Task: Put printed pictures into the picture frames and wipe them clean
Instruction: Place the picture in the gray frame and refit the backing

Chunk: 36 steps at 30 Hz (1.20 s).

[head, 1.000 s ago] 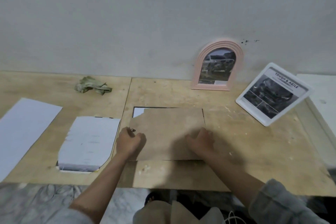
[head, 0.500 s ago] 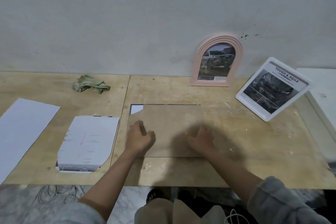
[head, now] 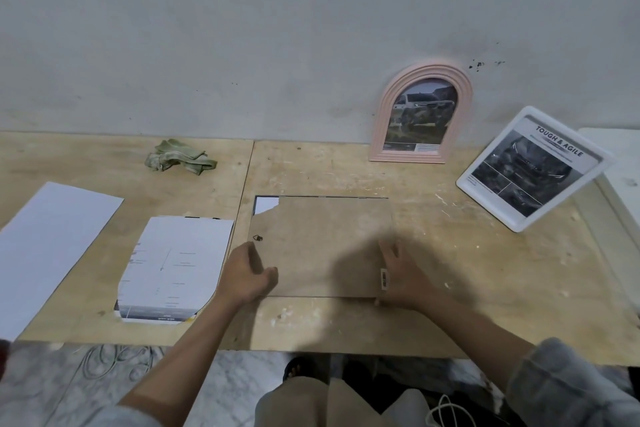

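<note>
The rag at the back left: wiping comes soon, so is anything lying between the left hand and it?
Nothing visible does. The rag lies alone on bare wood, and the stretch from the left hand up to it is open; the cut printout lies off to the hand's left.
</note>
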{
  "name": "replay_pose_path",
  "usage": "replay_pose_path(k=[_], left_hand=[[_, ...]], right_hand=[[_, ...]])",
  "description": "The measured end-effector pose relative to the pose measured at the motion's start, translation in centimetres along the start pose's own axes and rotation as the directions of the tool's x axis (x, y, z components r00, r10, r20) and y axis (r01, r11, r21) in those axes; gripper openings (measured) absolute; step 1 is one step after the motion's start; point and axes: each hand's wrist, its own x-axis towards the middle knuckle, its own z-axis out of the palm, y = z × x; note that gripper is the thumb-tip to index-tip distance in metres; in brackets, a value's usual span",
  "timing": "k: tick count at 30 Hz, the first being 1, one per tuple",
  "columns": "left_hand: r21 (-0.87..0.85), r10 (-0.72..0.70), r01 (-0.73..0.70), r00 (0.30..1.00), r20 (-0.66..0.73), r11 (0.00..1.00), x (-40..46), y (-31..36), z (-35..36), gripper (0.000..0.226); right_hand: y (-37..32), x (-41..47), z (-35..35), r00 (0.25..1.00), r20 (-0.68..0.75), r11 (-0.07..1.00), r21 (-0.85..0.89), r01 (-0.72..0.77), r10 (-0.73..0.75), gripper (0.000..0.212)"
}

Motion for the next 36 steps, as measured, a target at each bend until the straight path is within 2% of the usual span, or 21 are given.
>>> replay_pose_path(k=[4,8,10,14,17,22,28,31,36], left_hand=[[0.036,-0.015,0.013,0.998,0.055,0.999,0.1,-0.6,0.2,0.053],[0.193,-0.047,0.017,0.987,0.152,0.981,0.2,-0.8,0.1,0.098],[0.273,-0.054,-0.002,0.978,0.199,0.962,0.2,-0.8,0.0,0.104],[0.417,-0.017,-0.102,0.962,0.272,0.903,0.5,-0.5,-0.6,0.096],[0.519,-0.023,-0.139,0.956,0.294,0.843,1.0,-0.3,-1.0,0.091],[0.668,-0.025,-0.166,0.964,0.266,0.726,2.1,0.5,-1.2,0.087],[0.773,-0.012,-0.214,0.961,0.275,0.598,2.8,0.7,-0.8,0.100],[0.780,-0.016,-0.239,0.953,0.303,0.579,3.0,0.6,-0.5,0.098],[0.738,-0.009,-0.305,0.922,0.388,0.602,3.5,-0.2,-1.7,0.100]], right_hand=[[0.4,0.1,-1.0,0.997,-0.065,0.999,0.041,0.033,-0.031,0.125],[0.8,0.3,-1.6,0.998,-0.061,0.999,0.037,0.027,-0.025,0.123],[1.0,0.5,-1.8,0.999,-0.035,1.000,0.028,0.011,-0.010,0.119],[1.2,0.9,-2.6,1.000,-0.001,0.997,-0.079,0.016,-0.016,0.099],[0.9,1.2,-3.1,0.998,-0.025,0.960,-0.277,0.052,-0.061,0.085],[-0.7,2.1,-3.3,0.991,-0.048,0.851,-0.518,0.086,-0.129,0.086],[-1.3,3.0,-3.8,0.990,0.041,0.818,-0.559,0.133,-0.133,0.118],[-0.9,2.7,-3.9,0.988,0.057,0.833,-0.532,0.149,-0.140,0.118],[-0.5,2.7,-4.2,0.984,0.101,0.845,-0.504,0.179,-0.147,0.116]])
